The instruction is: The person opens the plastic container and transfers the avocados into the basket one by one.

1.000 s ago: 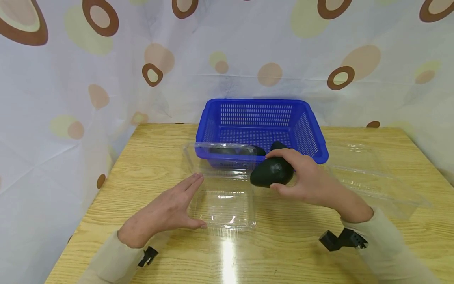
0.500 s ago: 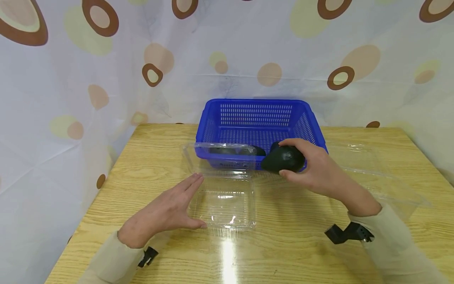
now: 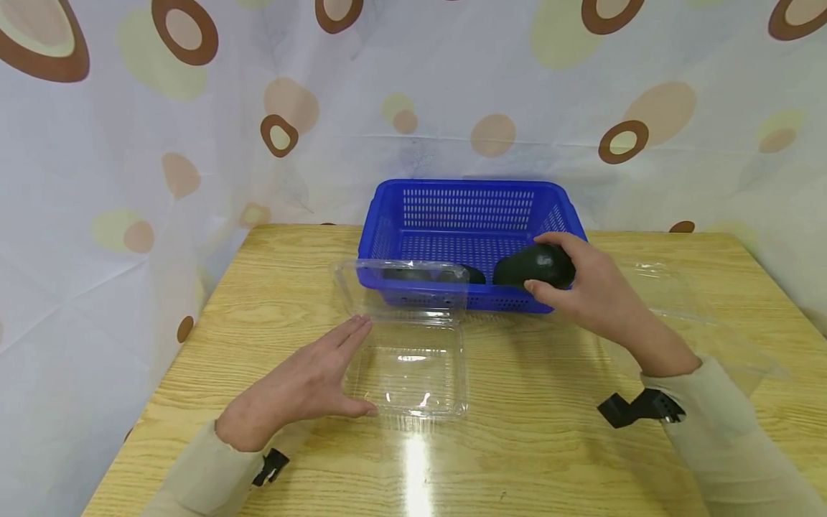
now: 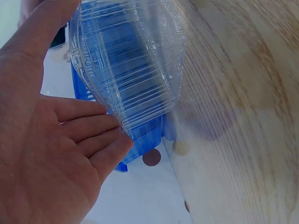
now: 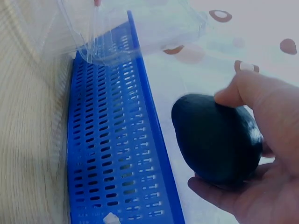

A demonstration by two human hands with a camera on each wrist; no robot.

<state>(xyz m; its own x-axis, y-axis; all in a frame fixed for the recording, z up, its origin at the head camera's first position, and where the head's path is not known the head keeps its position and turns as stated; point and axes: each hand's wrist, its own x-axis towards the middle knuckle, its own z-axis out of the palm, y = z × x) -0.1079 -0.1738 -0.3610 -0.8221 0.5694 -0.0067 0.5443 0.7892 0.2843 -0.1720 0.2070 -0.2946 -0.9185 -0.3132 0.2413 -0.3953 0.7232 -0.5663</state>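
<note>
My right hand (image 3: pixel 597 294) grips a dark green avocado (image 3: pixel 548 264) above the front right rim of the blue plastic basket (image 3: pixel 468 205). In the right wrist view that avocado (image 5: pixel 212 140) sits between thumb and fingers, apart from the basket wall. My left hand (image 3: pixel 300 380) lies along the left side of a clear plastic clamshell box (image 3: pixel 413 380), its fingers straight; in the left wrist view the fingertips (image 4: pixel 114 135) touch the box edge. The box's raised lid (image 3: pixel 400 294) stands before the basket. More dark avocados (image 3: pixel 474 274) lie inside the basket, partly hidden behind lid and rim.
Another clear plastic box (image 3: pixel 691 337) lies with its lid up on the right side of the wooden table (image 3: pixel 517 445). A patterned curtain (image 3: pixel 452 86) hangs close behind the basket.
My right hand has carried the avocado away from the clear box, rightward and back, to the basket's front right rim. My left hand and the box have stayed still.
</note>
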